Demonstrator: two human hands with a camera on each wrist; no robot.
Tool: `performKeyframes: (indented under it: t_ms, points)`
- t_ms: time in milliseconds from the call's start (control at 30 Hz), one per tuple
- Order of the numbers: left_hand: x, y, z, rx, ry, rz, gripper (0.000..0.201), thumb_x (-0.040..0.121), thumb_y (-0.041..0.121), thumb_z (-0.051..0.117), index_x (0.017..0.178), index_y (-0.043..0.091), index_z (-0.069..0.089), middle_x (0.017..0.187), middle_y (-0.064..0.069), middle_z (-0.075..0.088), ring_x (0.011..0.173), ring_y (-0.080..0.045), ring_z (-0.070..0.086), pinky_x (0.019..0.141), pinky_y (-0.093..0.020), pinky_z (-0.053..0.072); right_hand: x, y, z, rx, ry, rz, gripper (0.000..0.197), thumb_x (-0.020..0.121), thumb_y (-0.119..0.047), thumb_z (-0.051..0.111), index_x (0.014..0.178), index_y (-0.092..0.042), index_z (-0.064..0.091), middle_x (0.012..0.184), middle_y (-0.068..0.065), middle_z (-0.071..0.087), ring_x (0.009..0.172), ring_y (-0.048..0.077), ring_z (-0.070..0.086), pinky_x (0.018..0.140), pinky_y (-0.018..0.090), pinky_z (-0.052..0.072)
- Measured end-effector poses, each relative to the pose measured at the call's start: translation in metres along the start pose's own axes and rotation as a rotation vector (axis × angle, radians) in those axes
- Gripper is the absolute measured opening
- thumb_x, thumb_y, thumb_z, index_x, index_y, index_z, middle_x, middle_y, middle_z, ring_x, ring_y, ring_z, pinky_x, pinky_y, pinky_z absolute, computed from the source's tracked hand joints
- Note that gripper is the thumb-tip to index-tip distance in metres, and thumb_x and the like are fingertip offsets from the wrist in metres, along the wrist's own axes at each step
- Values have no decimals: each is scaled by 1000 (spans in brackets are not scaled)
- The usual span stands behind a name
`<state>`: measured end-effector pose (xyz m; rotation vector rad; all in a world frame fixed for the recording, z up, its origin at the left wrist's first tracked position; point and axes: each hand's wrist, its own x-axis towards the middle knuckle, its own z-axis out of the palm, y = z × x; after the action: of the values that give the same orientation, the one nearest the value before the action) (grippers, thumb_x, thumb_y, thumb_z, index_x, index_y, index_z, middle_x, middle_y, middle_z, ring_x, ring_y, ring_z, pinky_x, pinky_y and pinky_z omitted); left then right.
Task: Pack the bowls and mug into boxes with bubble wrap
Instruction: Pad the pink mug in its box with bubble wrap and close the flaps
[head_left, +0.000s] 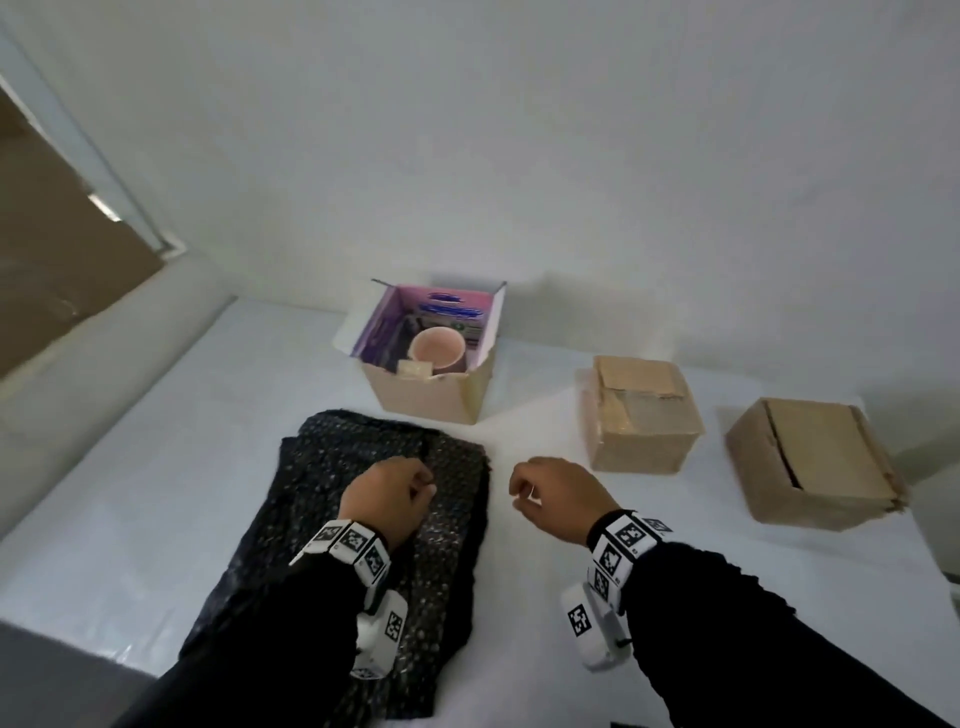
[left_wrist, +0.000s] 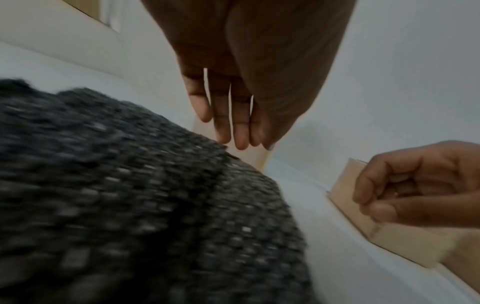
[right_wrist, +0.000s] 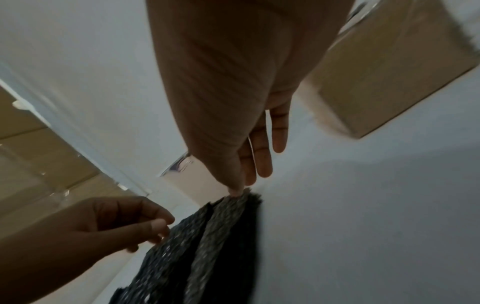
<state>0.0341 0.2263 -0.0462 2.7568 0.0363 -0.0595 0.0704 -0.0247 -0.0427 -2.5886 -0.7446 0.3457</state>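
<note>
A sheet of black bubble wrap (head_left: 322, 467) lies folded on the white table (head_left: 156, 467). My left hand (head_left: 395, 493) hovers over its upper middle with fingers loosely curled and nothing in them; in the left wrist view the left hand (left_wrist: 233, 123) hangs just above the bubble wrap (left_wrist: 130, 195). My right hand (head_left: 545, 493) is above bare table just right of the wrap, loosely curled and empty; its fingers (right_wrist: 262, 160) hang relaxed. A pink mug (head_left: 436, 351) stands inside an open cardboard box (head_left: 431, 400) behind the wrap. No bowl shows.
Two closed cardboard boxes (head_left: 639, 415) (head_left: 810, 462) sit on the right of the table, the nearer one (right_wrist: 389, 72) close to my right hand. The open box also holds purple-printed packaging (head_left: 452, 312). A white wall runs behind; a brown panel (head_left: 62, 249) is at left.
</note>
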Motion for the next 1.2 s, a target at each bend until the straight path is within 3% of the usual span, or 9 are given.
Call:
performKeyframes:
  t_ms: [100, 267, 400, 533, 733, 867, 933, 1067, 1200]
  points:
    - [-14, -54, -16, 164, 24, -36, 32, 82, 46, 63, 108, 28, 64, 114, 2, 58, 105, -26, 54, 85, -38, 48, 21, -39, 21, -1, -54, -67, 15, 87, -29, 61, 101, -24, 62, 102, -4, 61, 96, 17, 56, 78, 30, 42]
    - [-24, -133, -21, 161, -326, -148, 81, 73, 65, 65, 141, 31, 36, 148, -6, 30, 126, -29, 46, 104, -39, 41, 48, -100, 62, -90, -9, -64, 26, 88, -45, 56, 110, -31, 58, 111, -7, 59, 109, 22, 48, 92, 39, 37]
    - [-29, -153, -12, 212, -381, -10, 64, 84, 58, 56, 142, 34, 38, 149, -5, 33, 132, -30, 37, 109, -37, 33, 58, -131, 101, -165, -92, 149, 68, 77, -76, 44, 130, -33, 40, 124, -5, 56, 119, 26, 44, 96, 46, 29]
    - [-25, -160, -9, 132, -274, 57, 44, 93, 44, 49, 135, 30, 47, 139, -3, 43, 124, -27, 44, 104, -36, 37, 57, -140, 122, -241, -58, 212, 59, 78, -70, 53, 127, -36, 44, 128, -6, 48, 123, 23, 38, 101, 45, 22]
    - [-13, -165, -19, 202, -207, 143, 65, 82, 56, 59, 137, 28, 39, 131, 1, 51, 121, -23, 48, 97, -36, 41, 55, -148, 119, -119, 311, 191, 24, 78, -41, 65, 102, -40, 61, 103, -13, 54, 108, 20, 43, 86, 37, 20]
    - [2, -160, -32, 94, 9, 327, 36, 74, 53, 63, 94, 24, 62, 93, 1, 61, 90, -27, 58, 71, -35, 45, 63, -157, 92, 139, 511, 102, 29, 82, -29, 67, 110, -32, 60, 102, -8, 49, 99, 17, 43, 86, 40, 42]
    - [8, -155, -40, 17, 116, 380, 31, 67, 49, 58, 81, 22, 61, 85, 2, 58, 83, -28, 54, 65, -33, 39, 64, -162, 79, 315, 596, 72, 48, 81, -37, 71, 123, -25, 53, 108, -8, 52, 103, 13, 47, 92, 31, 43]
    - [19, -136, -65, -278, 207, 395, 26, 72, 40, 52, 78, 16, 60, 84, 6, 59, 95, -20, 49, 77, -34, 41, 70, -169, 65, 553, 408, 127, 87, 66, -54, 82, 138, -29, 40, 124, -14, 58, 116, 0, 52, 101, 16, 39]
    - [28, -118, -90, -600, 208, 196, 15, 87, 28, 55, 86, 13, 52, 66, 4, 57, 63, -13, 53, 59, -25, 39, 79, -164, 63, 776, 259, 247, 45, 75, -23, 83, 116, -16, 65, 112, -4, 71, 104, 7, 66, 100, 33, 49]
